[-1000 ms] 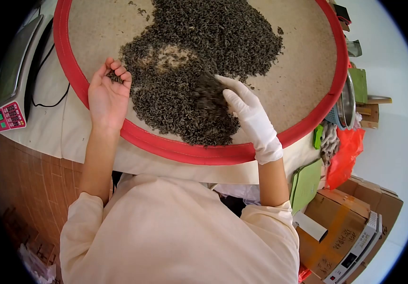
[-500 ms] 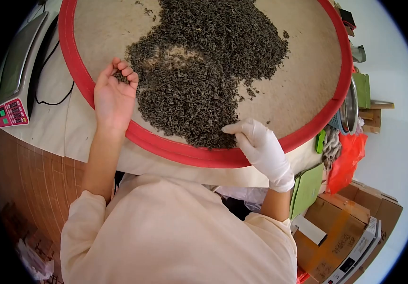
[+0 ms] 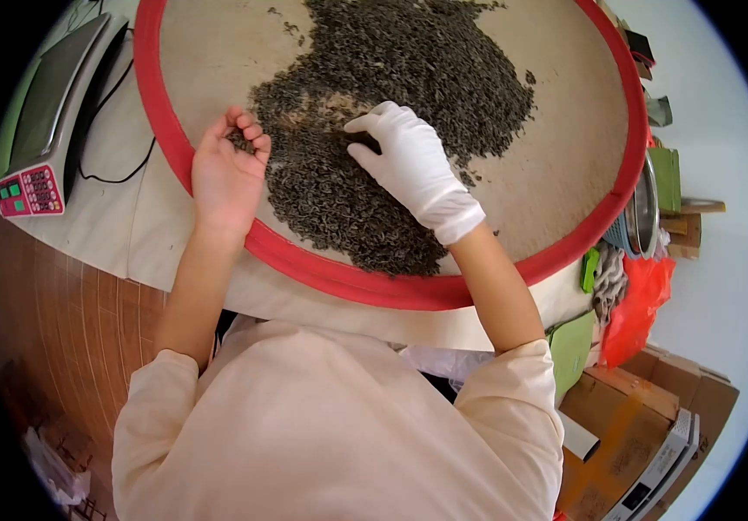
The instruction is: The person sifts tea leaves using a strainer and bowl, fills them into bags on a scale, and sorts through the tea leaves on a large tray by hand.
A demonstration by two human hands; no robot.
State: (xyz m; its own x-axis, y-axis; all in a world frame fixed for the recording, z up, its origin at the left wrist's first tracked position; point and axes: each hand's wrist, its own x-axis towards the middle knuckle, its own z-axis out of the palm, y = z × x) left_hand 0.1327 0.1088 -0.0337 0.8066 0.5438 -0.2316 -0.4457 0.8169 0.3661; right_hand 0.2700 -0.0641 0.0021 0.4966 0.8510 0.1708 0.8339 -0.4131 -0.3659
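Dark, curled dried leaves [image 3: 357, 204] lie heaped on a round tan tray with a red rim [image 3: 304, 271]. My left hand [image 3: 231, 178], bare and palm up, is over the tray's left rim, its fingers curled around a small amount of the leaves. In a white glove, my right hand [image 3: 404, 161] reaches over the middle of the heap. Its thumb and forefinger are apart, with dark leaves visible between them; whether it grips any is hidden.
At the left stands a scale [image 3: 57, 113] with a pink keypad and a black cable. Along the right side are a metal bowl [image 3: 646, 208], a red plastic bag [image 3: 630, 317], green packets [image 3: 572, 347] and cardboard boxes [image 3: 604, 425].
My right hand has moved up and left, from the heap's near edge to its middle, and its fingers have spread. My left hand has shifted slightly right in the view, still with leaves in it.
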